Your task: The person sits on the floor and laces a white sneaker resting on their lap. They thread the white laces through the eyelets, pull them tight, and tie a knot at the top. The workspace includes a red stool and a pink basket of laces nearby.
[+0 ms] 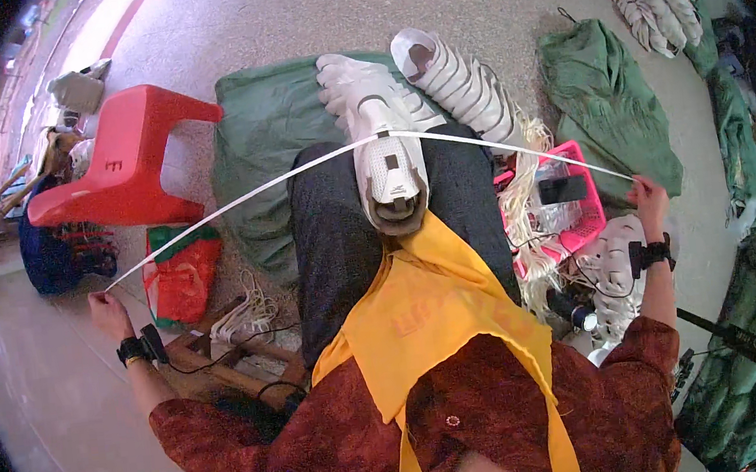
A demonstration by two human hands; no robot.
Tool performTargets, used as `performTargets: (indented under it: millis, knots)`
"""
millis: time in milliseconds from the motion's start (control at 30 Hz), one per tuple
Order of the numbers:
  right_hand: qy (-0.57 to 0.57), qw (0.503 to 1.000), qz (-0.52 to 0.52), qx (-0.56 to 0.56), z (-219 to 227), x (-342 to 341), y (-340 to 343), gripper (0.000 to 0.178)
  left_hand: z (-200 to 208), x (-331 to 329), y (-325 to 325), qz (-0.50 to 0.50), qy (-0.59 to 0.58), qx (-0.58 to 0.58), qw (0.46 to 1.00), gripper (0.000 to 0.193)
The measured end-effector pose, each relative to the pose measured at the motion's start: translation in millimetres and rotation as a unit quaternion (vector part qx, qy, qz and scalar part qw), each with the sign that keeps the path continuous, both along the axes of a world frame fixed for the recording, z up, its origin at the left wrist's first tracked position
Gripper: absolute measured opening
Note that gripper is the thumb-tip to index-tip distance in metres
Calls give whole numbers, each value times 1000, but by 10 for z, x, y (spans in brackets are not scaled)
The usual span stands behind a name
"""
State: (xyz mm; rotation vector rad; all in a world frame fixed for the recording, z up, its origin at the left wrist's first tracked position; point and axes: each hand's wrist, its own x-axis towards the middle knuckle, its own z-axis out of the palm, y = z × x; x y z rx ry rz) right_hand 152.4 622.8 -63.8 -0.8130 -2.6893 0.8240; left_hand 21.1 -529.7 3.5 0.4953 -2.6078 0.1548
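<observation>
A long white shoelace (297, 168) stretches taut from one hand to the other, passing through the front eyelets of a white shoe upper (381, 178). The upper lies between my knees, its heel opening toward me. At the far left, the fingers of my left hand (110, 315) pinch one end of the lace. My right hand (649, 201) has the other end pinched, out to the right above a pink basket (588, 205). Beyond the upper, more white shoe uppers (353, 86) lie in a row on a green cloth (249, 148).
A red plastic stool (125, 156) stands at the left, with a red and green bag (184, 270) near it. Another row of nested uppers (464, 89) lies right of the first. Bunched white laces (526, 193) hang beside the basket. Green sacks (608, 97) lie at the right.
</observation>
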Motion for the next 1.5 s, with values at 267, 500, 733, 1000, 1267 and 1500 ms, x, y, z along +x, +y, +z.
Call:
performTargets:
  millis: [267,500,733,1000,1267,1500]
  knots:
    - [53,992,-14,-115,-126,211,667,18,-40,-7,228,-3,-23,28,999,11]
    - [-100,994,0,50,-46,-30,388,19,95,-149,438,-32,-35,54,997,12]
    - [-66,998,2,10,107,-465,135,24,476,-605,652,-88,21,76,993,11]
    - [-35,998,-46,-14,274,-560,862,25,787,-783,190,-16,63,-12,998,17]
    - [127,980,-65,-140,441,-741,445,27,677,-864,442,-37,48,62,996,21]
    - [-170,840,96,-506,250,-533,-1712,31,-272,-4,2557,-154,-434,472,752,15]
